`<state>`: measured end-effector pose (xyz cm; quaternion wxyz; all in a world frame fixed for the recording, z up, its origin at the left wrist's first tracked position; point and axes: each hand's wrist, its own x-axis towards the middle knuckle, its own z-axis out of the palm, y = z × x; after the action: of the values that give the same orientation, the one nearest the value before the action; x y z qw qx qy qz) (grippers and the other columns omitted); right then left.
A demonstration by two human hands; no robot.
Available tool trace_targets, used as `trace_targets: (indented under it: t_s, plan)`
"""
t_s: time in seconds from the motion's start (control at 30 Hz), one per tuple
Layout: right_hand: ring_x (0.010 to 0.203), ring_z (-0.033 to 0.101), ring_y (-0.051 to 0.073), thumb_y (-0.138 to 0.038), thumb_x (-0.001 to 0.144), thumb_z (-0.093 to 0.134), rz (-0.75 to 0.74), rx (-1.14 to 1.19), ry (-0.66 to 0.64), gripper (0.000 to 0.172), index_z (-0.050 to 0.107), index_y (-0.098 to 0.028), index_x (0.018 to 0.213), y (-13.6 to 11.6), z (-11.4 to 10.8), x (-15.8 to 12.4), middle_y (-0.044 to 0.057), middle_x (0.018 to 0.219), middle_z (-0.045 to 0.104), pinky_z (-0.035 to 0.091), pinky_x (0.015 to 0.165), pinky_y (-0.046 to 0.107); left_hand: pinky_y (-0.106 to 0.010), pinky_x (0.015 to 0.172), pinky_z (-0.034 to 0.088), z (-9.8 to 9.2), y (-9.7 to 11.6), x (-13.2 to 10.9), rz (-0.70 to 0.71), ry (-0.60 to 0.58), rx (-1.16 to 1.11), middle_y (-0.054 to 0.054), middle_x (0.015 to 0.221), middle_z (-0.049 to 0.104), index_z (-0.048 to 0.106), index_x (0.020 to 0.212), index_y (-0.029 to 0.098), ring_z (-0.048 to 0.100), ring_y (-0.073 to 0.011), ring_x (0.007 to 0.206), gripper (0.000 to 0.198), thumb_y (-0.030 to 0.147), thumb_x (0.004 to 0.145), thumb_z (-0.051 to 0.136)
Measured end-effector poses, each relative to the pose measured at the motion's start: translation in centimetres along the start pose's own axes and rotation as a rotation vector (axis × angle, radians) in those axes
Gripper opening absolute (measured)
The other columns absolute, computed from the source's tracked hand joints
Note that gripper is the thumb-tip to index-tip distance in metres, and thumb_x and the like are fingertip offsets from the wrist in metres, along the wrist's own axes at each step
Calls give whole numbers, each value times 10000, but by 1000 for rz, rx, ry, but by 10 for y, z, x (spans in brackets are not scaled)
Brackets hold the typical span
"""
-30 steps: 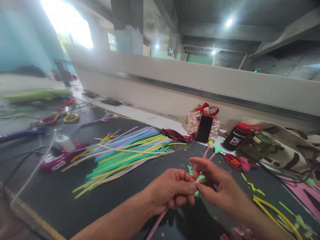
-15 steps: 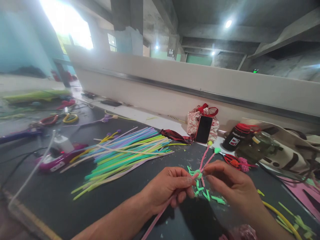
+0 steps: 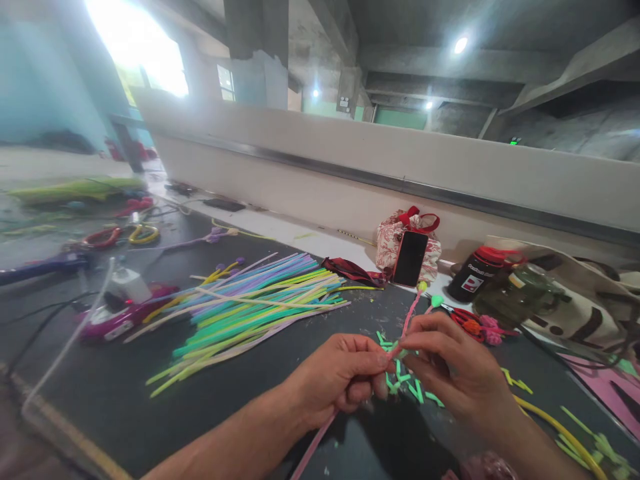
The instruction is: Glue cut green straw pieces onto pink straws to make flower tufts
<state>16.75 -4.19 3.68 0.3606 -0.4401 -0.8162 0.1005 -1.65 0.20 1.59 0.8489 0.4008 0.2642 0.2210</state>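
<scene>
My left hand (image 3: 345, 373) is closed on a pink pipe cleaner (image 3: 315, 445), whose long end runs down below the fist toward the front. My right hand (image 3: 450, 363) pinches the same piece just beyond the left fingertips, where a pale green part (image 3: 396, 349) wraps the pink stem; the fingers partly hide it. Branching up from there are pink stems, one with a yellow tip (image 3: 423, 287) and another with a green tip (image 3: 437, 301). Short green pipe cleaner offcuts (image 3: 416, 391) lie on the dark table under the hands.
A bundle of coloured pipe cleaners (image 3: 260, 307) lies to the left, near a magenta device (image 3: 115, 320). Behind the hands a phone (image 3: 411, 259) leans on a patterned bag (image 3: 387, 243). Red-handled pliers (image 3: 463, 317), a black bottle (image 3: 473, 275) and yellow offcuts (image 3: 517, 381) are on the right.
My right hand has moved slightly left and its fingers have closed on the green-wrapped joint, covering more of it and one pink stem. My left hand keeps its grip.
</scene>
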Motion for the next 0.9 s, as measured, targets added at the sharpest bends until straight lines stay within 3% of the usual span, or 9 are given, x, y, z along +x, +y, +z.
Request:
trace_targets:
  t_s: [0.33,0.73,0.9]
  plan:
    - [562,507,86,-145,797,539,23,-21,20,136,592,-232,888,1,2,3,36,906,516,420,485,219,-169,333,75,0,-1,0,-3,-1,8,28,506,554,549,692,134,268,1,313,162,278,665,617]
    - [572,524,92,-166,785,561,38,-39,54,93,606,-225,842,3,5,3,43,914,527,419,463,216,-162,322,84,0,-1,0,0,3,-15,24,496,565,558,686,130,263,4,297,157,273,664,621]
    - [555,497,74,-174,767,594,40,21,128,247,558,-265,994,-7,1,0,39,990,500,415,452,210,-139,304,122,-2,2,1,7,41,-41,27,491,562,575,695,124,346,-4,300,174,282,661,638]
